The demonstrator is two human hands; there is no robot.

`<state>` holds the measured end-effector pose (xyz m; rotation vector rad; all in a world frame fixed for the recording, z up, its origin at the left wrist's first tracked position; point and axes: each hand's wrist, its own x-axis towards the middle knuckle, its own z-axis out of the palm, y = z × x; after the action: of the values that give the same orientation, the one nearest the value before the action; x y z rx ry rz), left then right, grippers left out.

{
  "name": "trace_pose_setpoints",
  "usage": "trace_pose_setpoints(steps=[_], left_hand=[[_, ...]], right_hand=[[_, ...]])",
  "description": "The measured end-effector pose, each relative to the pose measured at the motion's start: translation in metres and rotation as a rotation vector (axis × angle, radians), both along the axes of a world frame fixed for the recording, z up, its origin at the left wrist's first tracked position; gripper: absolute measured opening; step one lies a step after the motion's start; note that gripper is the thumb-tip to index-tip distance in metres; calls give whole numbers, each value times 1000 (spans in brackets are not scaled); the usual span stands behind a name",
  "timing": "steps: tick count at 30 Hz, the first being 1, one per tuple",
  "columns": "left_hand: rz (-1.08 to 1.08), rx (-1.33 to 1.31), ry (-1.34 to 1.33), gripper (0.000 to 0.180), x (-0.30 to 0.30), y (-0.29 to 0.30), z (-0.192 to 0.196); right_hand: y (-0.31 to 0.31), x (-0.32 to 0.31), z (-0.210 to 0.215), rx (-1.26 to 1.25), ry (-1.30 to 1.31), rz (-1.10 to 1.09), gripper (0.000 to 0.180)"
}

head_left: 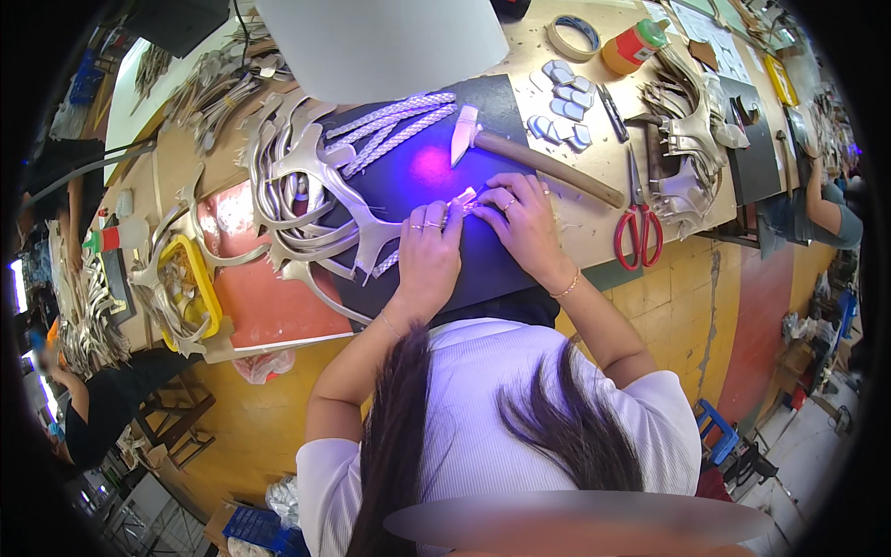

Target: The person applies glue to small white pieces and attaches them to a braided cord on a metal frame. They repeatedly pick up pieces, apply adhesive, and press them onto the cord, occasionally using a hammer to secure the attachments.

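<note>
My left hand (430, 255) and my right hand (525, 227) meet over a black mat (490, 267). Between their pinched fingertips is a small, pale strip-like piece (465, 197), lit purple; its exact kind I cannot make out. Just beyond my fingers lies a hammer (548, 167), its wooden handle slanting down to the right. White braided straps (399, 135) lie on the mat beyond my left hand. Left of that hand, metallic-beige cut straps (320, 172) are heaped in loops, some reaching close to my wrist. A blue-purple light spot falls on the mat.
Red-handled scissors (638, 232), a dark slim tool (613, 113) and grey-white rounded pieces (566, 97) lie at right. Behind them are a tape roll (574, 37) and a green-capped jar (634, 46). A white lamp-like cover (380, 46) overhangs the far side. A yellow tray (200, 283) sits left.
</note>
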<state>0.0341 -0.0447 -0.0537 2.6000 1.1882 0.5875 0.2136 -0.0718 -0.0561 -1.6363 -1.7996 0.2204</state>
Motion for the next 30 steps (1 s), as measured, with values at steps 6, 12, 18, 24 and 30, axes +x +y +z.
trace_pose_setpoints(steps=[6,12,18,24,30], left_hand=[[22,-63,-53,33,5,6,3],[48,-94,-77,30,8,12,6],[56,-143,-108,26,9,14,12],[80,-188,-151,24,13,16,9],[101,-222,-189,22,12,16,4]], right_hand=[[1,1,-1,0,4,-2,16],[1,0,-1,8,11,-10,16],[1,1,0,19,-6,2,16],[-1,1,-2,30,-35,14,17],[-1,2,-2,50,-36,21,18]])
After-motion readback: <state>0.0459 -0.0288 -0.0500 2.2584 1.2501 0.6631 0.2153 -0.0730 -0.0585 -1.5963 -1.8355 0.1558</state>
